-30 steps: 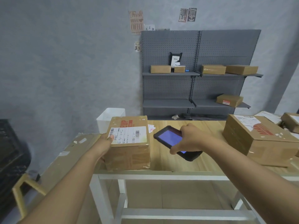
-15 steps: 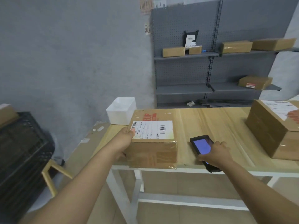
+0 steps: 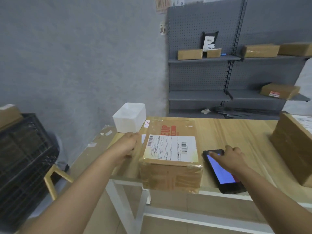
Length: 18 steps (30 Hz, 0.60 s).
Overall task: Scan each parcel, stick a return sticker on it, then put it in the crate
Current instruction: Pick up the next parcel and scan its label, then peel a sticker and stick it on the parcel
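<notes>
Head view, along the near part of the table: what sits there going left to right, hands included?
left hand → labelled parcel → handheld scanner, lying flat with the right hand over its top end → large cardboard box at the right edge.

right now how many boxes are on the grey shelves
5: upper shelf holds four; lower right shelf holds one. More may sit beyond the frame's right edge.

Brown cardboard parcel [image 3: 170, 159] wrapped in glossy clear tape, with a matt white paper label [image 3: 172, 148], on a smooth pale wood-grain table [image 3: 236, 132]; beside it, a glossy black plastic scanner [image 3: 221, 173]
</notes>
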### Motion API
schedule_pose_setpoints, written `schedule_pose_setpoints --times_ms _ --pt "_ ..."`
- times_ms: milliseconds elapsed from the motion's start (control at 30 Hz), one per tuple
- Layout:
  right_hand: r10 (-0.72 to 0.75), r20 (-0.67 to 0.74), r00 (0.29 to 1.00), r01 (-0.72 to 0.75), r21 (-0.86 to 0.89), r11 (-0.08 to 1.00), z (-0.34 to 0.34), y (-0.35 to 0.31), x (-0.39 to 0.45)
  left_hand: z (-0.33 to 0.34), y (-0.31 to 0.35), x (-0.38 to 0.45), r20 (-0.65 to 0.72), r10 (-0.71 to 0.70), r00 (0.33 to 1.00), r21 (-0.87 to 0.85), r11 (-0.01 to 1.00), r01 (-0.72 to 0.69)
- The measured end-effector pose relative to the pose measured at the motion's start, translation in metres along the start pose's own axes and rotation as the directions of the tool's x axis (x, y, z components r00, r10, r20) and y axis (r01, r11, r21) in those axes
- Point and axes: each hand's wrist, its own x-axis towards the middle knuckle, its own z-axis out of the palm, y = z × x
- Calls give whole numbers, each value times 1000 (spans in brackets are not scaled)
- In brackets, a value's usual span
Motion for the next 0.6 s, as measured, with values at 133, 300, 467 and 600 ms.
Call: schedule_pose_setpoints --times_ms 133,300,467,600 --pt "-80 -18 997 82 116 990 -7 -28 32 -16 -3 52 -60 102 993 218 972 -87" --pt "-150 -39 988 155 176 972 -7 -64 69 -5 -14 122 129 175 976 489 845 -216" --pt "-172 12 985 166 183 969 -7 -86 102 12 -22 180 268 184 946 613 725 -315" --pt "-163 73 984 138 264 955 -1 -95 120 22 -16 213 345 161 925 765 523 -376"
